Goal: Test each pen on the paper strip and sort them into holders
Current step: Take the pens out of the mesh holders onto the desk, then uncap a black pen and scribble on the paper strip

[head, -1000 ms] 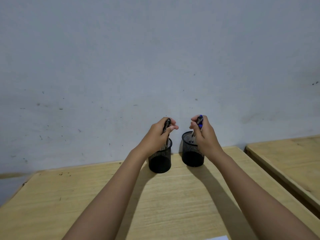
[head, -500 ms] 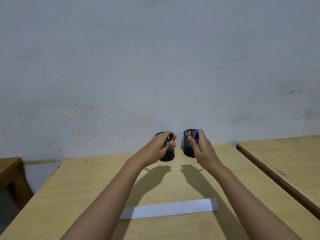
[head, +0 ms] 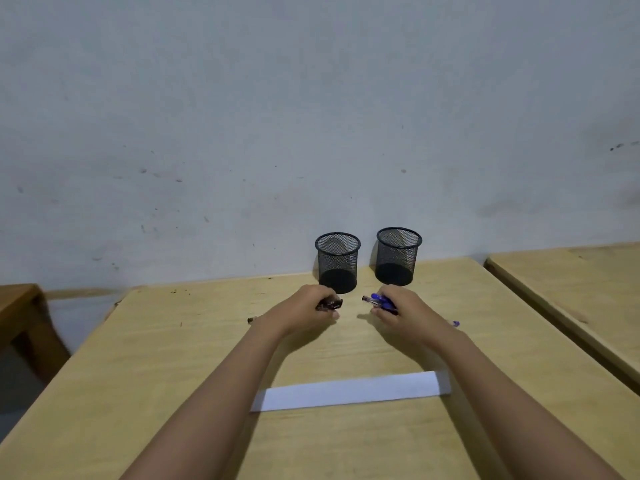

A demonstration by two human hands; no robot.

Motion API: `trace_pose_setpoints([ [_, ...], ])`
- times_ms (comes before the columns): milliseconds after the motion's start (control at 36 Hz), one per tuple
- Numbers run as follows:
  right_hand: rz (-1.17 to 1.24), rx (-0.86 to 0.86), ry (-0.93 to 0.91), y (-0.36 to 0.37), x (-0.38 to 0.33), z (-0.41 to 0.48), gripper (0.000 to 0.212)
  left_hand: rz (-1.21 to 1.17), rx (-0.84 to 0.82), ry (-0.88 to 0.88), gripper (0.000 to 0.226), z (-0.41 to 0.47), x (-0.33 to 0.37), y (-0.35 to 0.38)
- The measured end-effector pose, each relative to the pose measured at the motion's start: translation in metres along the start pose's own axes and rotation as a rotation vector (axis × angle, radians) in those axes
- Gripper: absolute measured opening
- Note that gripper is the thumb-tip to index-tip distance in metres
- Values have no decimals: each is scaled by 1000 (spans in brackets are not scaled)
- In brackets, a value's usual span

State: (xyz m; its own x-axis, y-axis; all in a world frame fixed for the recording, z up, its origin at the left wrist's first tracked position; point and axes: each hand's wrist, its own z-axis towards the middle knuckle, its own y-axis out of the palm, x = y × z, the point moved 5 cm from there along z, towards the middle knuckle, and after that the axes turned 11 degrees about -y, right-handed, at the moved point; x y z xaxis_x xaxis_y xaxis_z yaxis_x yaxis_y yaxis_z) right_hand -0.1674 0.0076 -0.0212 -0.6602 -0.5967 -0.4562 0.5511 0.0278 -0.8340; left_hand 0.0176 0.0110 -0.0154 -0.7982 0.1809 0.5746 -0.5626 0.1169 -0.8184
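Nearest the camera, a white paper strip (head: 349, 391) lay flat across the wooden desk (head: 173, 358). Beyond the strip, both hands hovered low over the desk. The left hand (head: 304, 311) was curled around a bunch of dark pens (head: 329, 304), their tips poking out toward the right. The right hand (head: 403, 313) was clenched on a bunch of blue pens (head: 379, 301), pointing left. Farther from the strip, two black mesh holders stood upright by the wall (head: 311, 116): the left holder (head: 337, 262) and the right holder (head: 398, 256), close together but apart.
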Motion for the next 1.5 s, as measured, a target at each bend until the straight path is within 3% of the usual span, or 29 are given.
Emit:
trace_pose_setpoints([
  [222, -36, -83, 13, 10, 20, 21, 12, 18, -18, 40, 21, 23, -12, 10],
  [444, -50, -141, 39, 19, 22, 23, 40, -2, -44, -21, 48, 15, -21, 9],
  [528, -23, -99, 0, 19, 10, 24, 46, 47, 35, -31, 55, 0, -24, -4],
  [694, 20, -68, -72, 35, -36, 37, 33, 231, 221, -100, 51, -56, -57, -37],
  [833, -15, -121, -170, 63, -70, 52, 30, 282, 283, -204, 79, -112, -95, -48],
  [944, -77, -125, -214, 80, -85, 65, 33, 307, 228, -287, 96, -135, -119, -46],
  [1028, -128, -142, -203, 90, -90, 74, 32, 289, 150, -419, 84, -142, -129, -38],
  [1222, -154, -137, -171, 95, -91, 83, 26, 246, 183, -431, 70, -142, -133, -36],
  [1333, -12, 7, -181, 86, -97, 86, 21, 229, 175, -437, 70, -144, -132, -36],
  [1500, 489, 272, -48, 69, -125, 74, 12, 182, 182, -446, 71, -145, -127, -39],
])
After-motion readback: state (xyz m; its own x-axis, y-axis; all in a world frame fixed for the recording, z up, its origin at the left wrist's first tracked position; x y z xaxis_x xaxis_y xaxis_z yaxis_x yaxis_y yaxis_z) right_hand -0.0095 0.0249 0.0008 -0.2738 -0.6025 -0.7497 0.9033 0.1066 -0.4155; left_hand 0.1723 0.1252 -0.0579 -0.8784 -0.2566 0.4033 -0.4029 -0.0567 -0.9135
